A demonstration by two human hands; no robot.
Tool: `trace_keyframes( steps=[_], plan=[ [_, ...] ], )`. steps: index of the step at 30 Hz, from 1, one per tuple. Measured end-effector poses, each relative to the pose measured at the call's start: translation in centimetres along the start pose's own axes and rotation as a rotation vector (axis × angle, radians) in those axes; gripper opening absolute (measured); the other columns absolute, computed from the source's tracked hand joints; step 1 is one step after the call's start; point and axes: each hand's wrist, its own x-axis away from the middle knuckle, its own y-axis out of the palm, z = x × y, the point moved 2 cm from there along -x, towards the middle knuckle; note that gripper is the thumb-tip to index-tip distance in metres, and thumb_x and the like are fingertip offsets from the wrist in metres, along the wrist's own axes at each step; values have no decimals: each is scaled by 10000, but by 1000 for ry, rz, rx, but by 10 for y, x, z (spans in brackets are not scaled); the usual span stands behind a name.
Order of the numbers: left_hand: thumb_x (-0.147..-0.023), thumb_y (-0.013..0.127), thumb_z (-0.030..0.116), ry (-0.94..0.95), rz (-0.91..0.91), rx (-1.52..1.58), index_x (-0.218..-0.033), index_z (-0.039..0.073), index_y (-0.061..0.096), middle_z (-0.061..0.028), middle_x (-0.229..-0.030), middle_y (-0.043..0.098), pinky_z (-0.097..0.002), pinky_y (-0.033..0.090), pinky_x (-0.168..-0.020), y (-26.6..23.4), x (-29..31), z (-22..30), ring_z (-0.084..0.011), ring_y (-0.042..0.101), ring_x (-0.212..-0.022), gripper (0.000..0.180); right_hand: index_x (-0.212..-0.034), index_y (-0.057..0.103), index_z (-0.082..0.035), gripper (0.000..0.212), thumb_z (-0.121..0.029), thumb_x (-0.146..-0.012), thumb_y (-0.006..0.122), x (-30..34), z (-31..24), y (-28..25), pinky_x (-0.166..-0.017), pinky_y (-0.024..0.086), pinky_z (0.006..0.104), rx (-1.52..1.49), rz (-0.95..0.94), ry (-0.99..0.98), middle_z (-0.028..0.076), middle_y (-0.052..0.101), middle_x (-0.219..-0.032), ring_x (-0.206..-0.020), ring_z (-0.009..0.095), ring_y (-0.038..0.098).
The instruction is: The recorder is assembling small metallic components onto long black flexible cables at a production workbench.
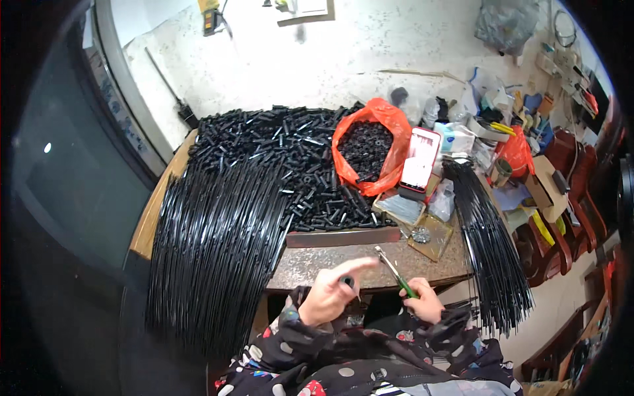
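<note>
Right hand (426,303), green-handled tool (402,282) in grip, metal tip (381,253) forward-left

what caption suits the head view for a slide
Right hand holding a green-handled tool at a table heaped with short black pieces.

no lettering or numbers legible anywhere, bright screen of the red-edged phone (420,160) too washed out to read, print on the blue-and-white packet (456,137) too small and blurred
</note>
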Motion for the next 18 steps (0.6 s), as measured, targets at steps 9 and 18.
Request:
trace_keyframes(
  steps=[9,18],
  plan=[
    [-802,256,372,-8,344,68,-985,5,468,29,-502,368,-150,218,-371,-25,-2,15,-23,292,-407,462,-610,526,-89,215,-149,-423,613,4,-110,-26,-731,240,387,519,179,-581,39,434,-816,-842,278,361],
    [-777,272,426,-59,473,-20,-926,-48,486,23,-538,389,-152,186,-361,-14,4,29,-22,275,-406,542,-675,534,-42,248,-117,-445,589,9,-118,-38,-699,282,375,721,230,-735,22,473,-851,-848,271,385]
  ],
)
